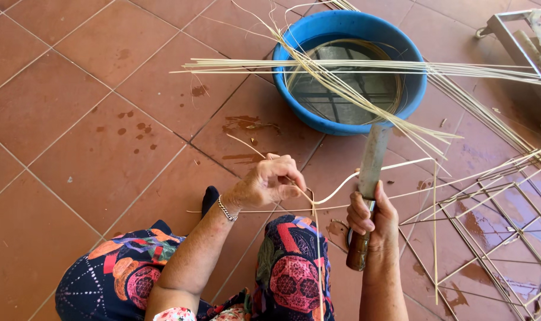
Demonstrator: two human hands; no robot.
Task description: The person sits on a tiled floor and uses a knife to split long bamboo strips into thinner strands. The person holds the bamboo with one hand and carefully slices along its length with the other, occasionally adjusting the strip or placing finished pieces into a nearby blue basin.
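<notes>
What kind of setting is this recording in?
Probably a home patio or yard used for cane weaving: a terracotta tile floor, a blue basin of water soaking cane strips, and wire frames lying on the floor.

A round blue plastic basin (413, 89) of dark water sits on terracotta-red square floor tiles (74, 119), crossed by pale straw-coloured cane strips (341, 65). A navy skirt (122, 273) shows red, orange and apparently green floral motifs; a brown-handled grey blade (368, 190).

Metal frame (514, 35) cut off at top-right edge. Wire rack (490, 238) runs off right edge. Knife (368, 190) handle mostly hidden inside right hand (371, 217) (wooden butt shows).
</notes>
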